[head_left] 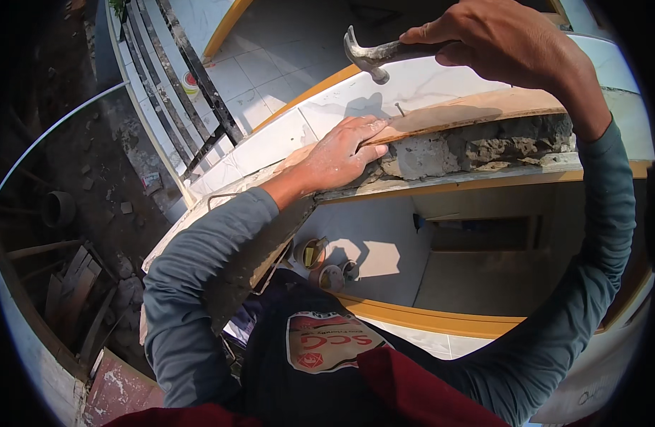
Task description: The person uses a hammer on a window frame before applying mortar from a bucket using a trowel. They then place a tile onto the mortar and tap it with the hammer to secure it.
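Observation:
My right hand (491, 46) is closed around the handle of a claw hammer (366, 57), held raised with its metal head left of my fingers. Below it lies a long thin wooden board (477, 108) along a ledge of rough concrete and masonry (505, 146). A nail (400, 109) stands upright in the board, partly out. My left hand (342, 153) grips the board just left of the nail, fingers together over its top and thumb along the front edge.
White tiles (270, 146) run behind the ledge. A dark slatted metal frame (212, 107) stands at upper left. Rubble (125, 206) and scrap planks (71, 277) lie below left. Under the ledge, an opening shows buckets (331, 277) on a pale floor (384, 228).

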Tool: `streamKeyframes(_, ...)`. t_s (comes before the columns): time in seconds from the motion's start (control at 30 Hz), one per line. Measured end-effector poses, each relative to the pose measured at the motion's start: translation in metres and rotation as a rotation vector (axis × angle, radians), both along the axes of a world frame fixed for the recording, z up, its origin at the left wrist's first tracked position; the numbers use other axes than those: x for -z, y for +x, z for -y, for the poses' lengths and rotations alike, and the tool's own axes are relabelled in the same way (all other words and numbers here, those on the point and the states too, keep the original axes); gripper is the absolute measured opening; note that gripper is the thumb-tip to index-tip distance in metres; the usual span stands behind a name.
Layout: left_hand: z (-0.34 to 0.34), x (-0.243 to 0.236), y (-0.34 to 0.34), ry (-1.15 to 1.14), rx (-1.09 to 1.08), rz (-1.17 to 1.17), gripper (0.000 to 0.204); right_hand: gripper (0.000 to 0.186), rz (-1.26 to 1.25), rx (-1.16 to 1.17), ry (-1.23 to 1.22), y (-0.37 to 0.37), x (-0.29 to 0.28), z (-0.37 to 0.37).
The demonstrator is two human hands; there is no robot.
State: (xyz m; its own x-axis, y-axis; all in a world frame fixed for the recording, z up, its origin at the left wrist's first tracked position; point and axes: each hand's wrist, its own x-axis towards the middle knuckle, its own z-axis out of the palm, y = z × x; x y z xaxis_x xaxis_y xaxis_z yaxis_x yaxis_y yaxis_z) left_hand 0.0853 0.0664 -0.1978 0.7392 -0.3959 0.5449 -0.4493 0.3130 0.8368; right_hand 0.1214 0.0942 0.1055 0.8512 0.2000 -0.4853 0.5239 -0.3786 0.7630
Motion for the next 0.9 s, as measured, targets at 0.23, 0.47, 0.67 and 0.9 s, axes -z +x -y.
streamKeyframes(0.23,0.002,-0.003,-0.002,-0.016,0.010,-0.033,0.057,0.039,-0.061,0.097,-0.375,0.004,0.010,-0.012)
streamKeyframes(0.47,0.003,0.001,0.000,-0.002,0.008,-0.046,0.057,0.041,-0.278,-0.238,0.472,0.020,-0.011,0.026)
streamKeyframes(0.67,0.001,-0.001,-0.002,-0.029,0.018,-0.044,0.056,0.043,-0.010,0.085,0.123,0.005,-0.021,-0.003)
streamKeyframes(0.9,-0.004,-0.002,0.003,-0.025,-0.021,-0.011,0.055,0.047,-0.105,0.242,-0.025,0.001,-0.014,-0.016)
